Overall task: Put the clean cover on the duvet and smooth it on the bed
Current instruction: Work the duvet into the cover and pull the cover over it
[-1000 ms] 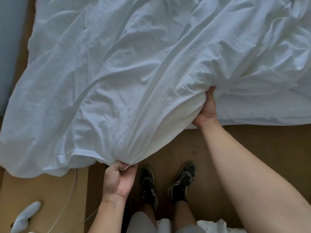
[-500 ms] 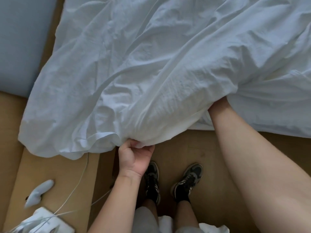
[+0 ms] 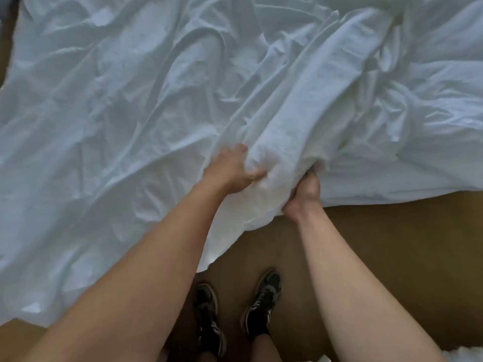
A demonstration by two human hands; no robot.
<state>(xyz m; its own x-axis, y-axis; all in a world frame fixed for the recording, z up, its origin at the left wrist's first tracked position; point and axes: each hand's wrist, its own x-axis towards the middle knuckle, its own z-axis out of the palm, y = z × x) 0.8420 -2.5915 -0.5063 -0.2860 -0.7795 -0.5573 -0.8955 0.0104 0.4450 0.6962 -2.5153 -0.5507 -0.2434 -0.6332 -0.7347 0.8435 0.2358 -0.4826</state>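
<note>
A white, wrinkled duvet cover (image 3: 130,113) spreads across most of the view, its near edge hanging over the brown floor. A thick bunched fold (image 3: 282,142) runs from the upper right down to the near edge. My left hand (image 3: 232,171) grips this fold from the left, thumb pressed into the cloth. My right hand (image 3: 304,194) grips the same bunch from underneath on the right; its fingertips are hidden in the fabric. The duvet inside cannot be told apart from the cover.
Brown floor (image 3: 392,244) lies below the cover's edge on the right. My two feet in dark sneakers (image 3: 261,307) stand close to the hanging edge. A bit of white fabric (image 3: 465,354) shows at the bottom right corner.
My left hand has left the cover's lower edge and moved up onto the bunched fold. My right hand has come out from under the cover and now grips the bunch. The view shifted right.
</note>
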